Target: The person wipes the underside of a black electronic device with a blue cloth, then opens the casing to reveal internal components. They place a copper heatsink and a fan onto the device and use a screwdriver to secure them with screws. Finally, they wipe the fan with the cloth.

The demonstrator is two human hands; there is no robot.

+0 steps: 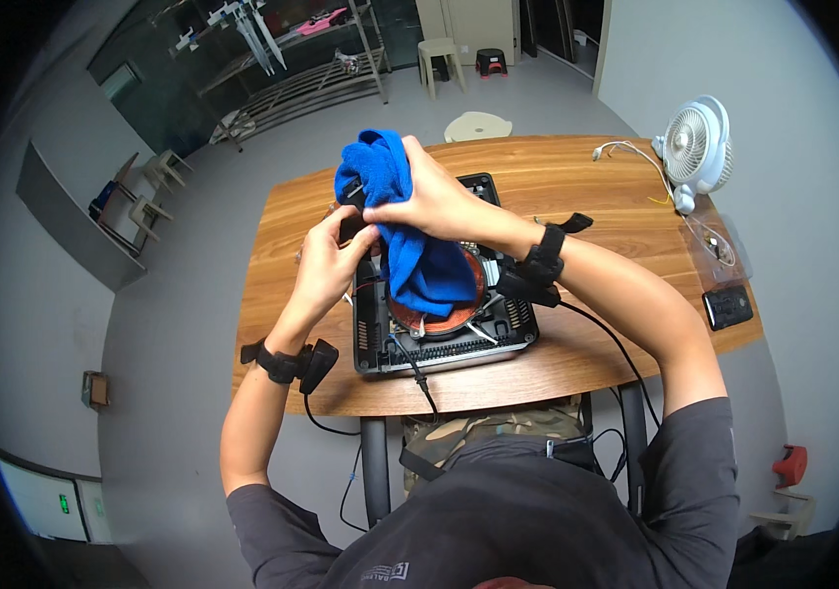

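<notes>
An opened induction cooker (367, 339) lies on the table, its black casing exposing a round copper coil (479, 285). My right hand (436, 201) is closed on a bunched blue cloth (424, 270), which hangs down over part of the coil. Above the casing's far left corner, the fingers of my left hand (326, 263) pinch a small black part (352, 194). The cloth wraps against that part, and my right thumb presses beside it. Cloth and fingers hide most of the part, so its exact kind does not show.
A white fan (697, 147) stands at the table's (576, 344) far right corner, its cable lying on the wood. Nearer along the right edge are a clear plastic tray (709, 250) and a black phone-like device (729, 308). A black cable (423, 383) runs over the front edge.
</notes>
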